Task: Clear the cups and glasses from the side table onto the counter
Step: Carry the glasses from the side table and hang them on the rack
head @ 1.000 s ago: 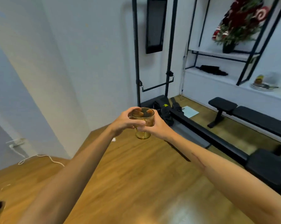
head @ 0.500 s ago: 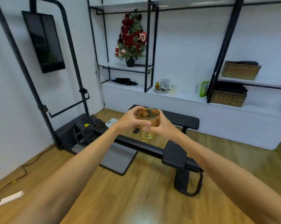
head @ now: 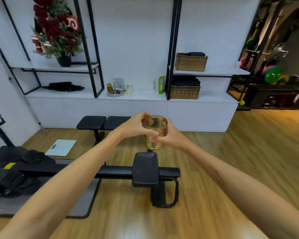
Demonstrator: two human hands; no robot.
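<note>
An amber glass (head: 155, 133) is held up in front of me at arm's length, upright, above the floor. My left hand (head: 135, 125) wraps its left side near the rim, and my right hand (head: 169, 136) grips its right side, thumbs meeting at the front. Straight ahead runs the long white counter (head: 145, 97) under black shelving. On it stands a round tray (head: 114, 93) with an amber glass and a clear container, and a white cup (head: 129, 89) stands beside the tray. The side table is out of view.
A black rowing machine (head: 145, 171) with its seat lies across the wooden floor between me and the counter. A black bench (head: 104, 122) stands against the counter's front. Wicker baskets (head: 191, 62) and a small decorated tree (head: 57, 28) sit on shelves; weight plates (head: 272, 75) at right.
The view has swung right from the blank wall to face the counter and shelves squarely. Both hands keep the same hold on the glass, which now appears closer to the counter.
</note>
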